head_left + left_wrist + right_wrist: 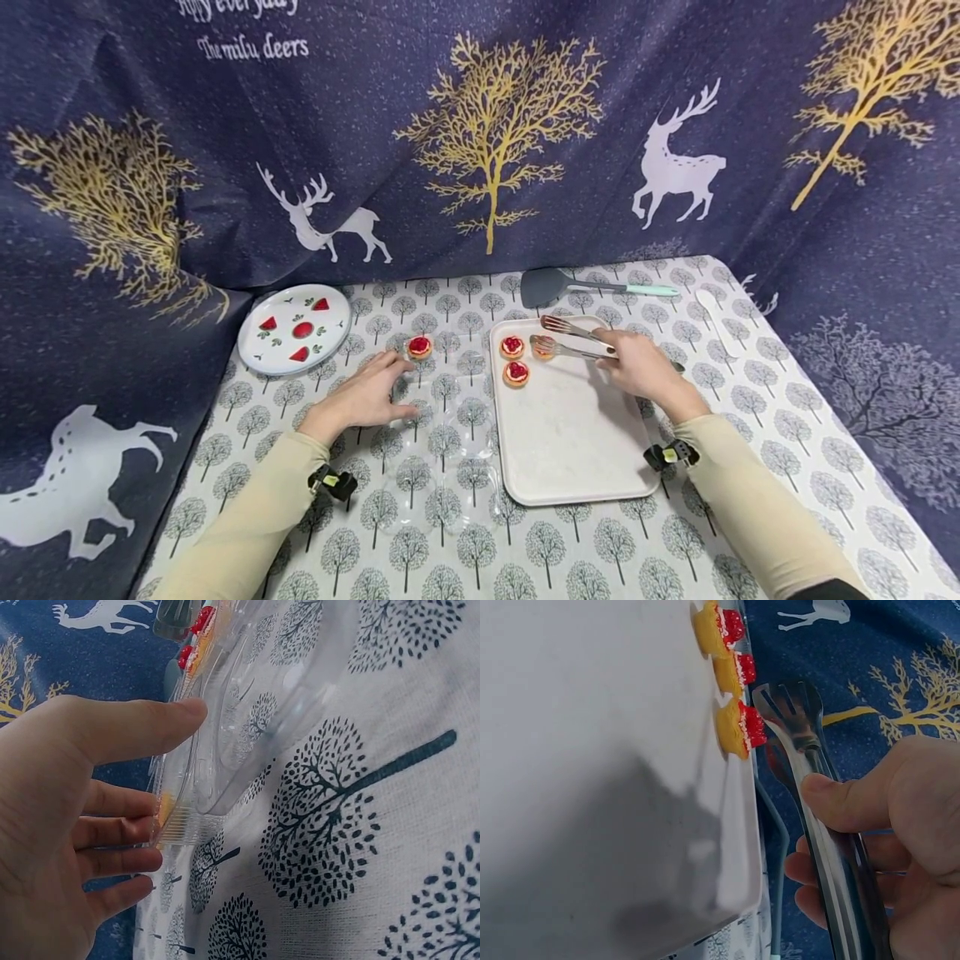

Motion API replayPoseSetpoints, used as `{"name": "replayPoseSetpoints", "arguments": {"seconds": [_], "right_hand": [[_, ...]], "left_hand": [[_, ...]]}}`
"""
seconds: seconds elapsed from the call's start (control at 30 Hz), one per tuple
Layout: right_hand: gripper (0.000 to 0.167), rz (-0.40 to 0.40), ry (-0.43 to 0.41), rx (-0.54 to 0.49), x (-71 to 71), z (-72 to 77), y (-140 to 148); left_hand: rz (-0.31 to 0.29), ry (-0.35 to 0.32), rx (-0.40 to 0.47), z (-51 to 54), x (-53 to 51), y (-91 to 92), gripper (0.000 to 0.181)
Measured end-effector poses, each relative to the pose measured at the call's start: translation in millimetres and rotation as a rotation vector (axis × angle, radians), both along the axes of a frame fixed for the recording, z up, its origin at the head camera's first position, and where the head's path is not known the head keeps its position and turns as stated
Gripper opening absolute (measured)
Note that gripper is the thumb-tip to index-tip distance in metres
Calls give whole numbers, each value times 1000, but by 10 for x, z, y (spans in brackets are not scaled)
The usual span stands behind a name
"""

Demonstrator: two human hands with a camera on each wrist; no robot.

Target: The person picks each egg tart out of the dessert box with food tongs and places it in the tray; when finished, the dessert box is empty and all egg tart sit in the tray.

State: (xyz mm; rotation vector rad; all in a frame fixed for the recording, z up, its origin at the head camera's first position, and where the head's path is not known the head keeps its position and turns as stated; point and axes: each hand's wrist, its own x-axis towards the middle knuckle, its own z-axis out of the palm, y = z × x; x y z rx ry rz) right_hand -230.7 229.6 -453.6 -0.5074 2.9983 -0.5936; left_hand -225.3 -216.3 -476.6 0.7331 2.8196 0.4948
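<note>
My right hand (637, 362) holds metal tongs (817, 817), with the thumb on one arm and the fingers around the other. Their slotted tips are parted, close to the nearest of the small red-topped tarts (739, 729); nothing is pinched between them. Three tarts (516, 373) sit at the far left corner of a white tray (577, 450). My left hand (363, 392) is spread at the left side of a clear plastic container (442, 467), fingertips at its edge in the left wrist view. One tart (419, 347) sits in that container's far left part.
A white plate with watermelon designs (258, 354) stands at the back left. Behind the tray lies a grey spatula (546, 287) with a mint handle end. A white utensil (716, 321) lies at the right. A dark blue cloth hangs behind the table.
</note>
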Motion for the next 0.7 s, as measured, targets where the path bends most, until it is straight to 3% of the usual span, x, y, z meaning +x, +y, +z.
{"name": "replayPoseSetpoints", "arguments": {"seconds": [0.4,0.7], "right_hand": [[57,64,83,24,-99,106,-201],[58,110,120,-12,-182,224,-430]], "left_hand": [[-7,8,-11,11,19,2,81],[-24,64,7,33,-33,-26,80]]}}
